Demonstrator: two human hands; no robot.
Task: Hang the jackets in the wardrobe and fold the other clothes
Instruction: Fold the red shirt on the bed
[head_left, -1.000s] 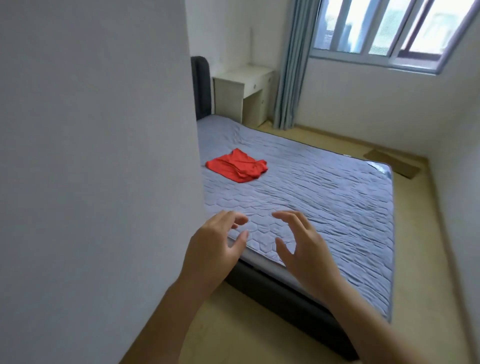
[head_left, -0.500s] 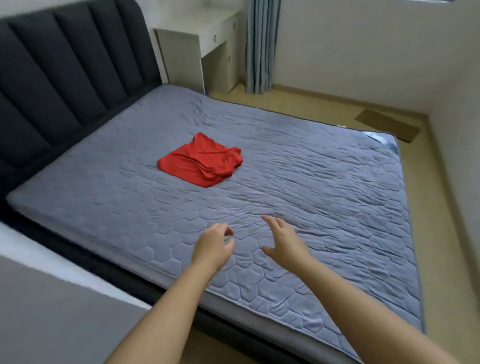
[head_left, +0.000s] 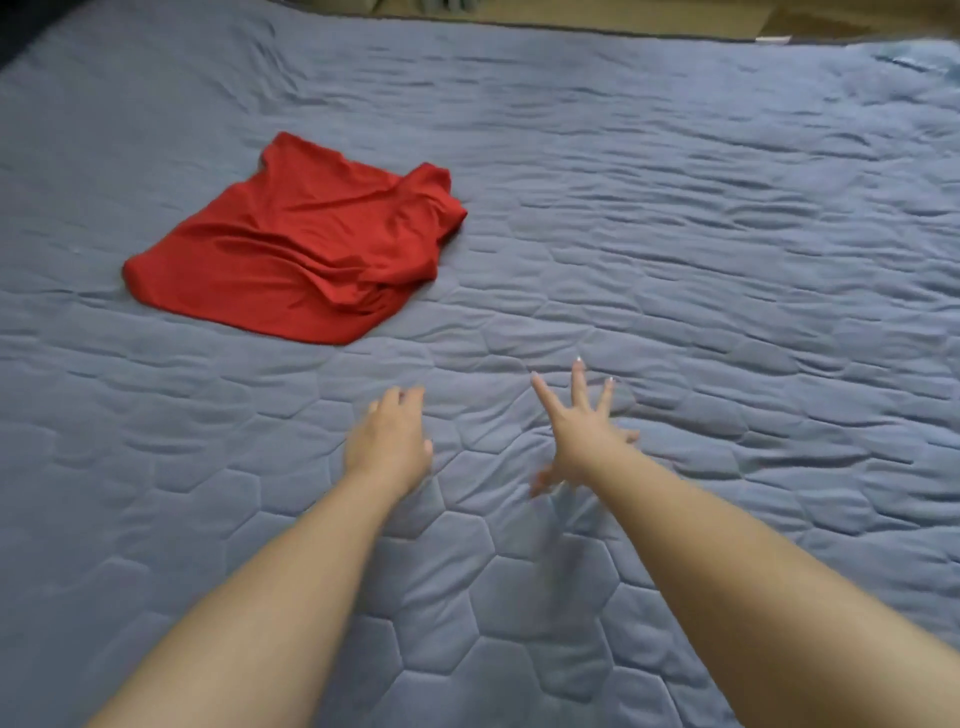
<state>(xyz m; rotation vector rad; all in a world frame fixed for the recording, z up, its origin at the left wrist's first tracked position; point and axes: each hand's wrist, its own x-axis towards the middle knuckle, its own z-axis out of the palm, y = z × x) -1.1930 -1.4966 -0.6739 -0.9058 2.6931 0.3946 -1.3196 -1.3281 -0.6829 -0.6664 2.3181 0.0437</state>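
Red garment (head_left: 296, 249) lies crumpled on bed (head_left: 701, 218), up-left of both hands. Left hand (head_left: 387, 439) empty, fingers loosely bent; right hand (head_left: 584, 431) empty, fingers splayed. Best pinch two hem corners, then spread it flat before folding.

We record one bed (head_left: 675, 234), covered by a grey-blue quilted cover with hexagon stitching; on it lies one crumpled red garment (head_left: 301, 249), left of centre.

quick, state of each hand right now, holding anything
Left hand: open, fingers relaxed, holding nothing.
Right hand: open, fingers spread, holding nothing.
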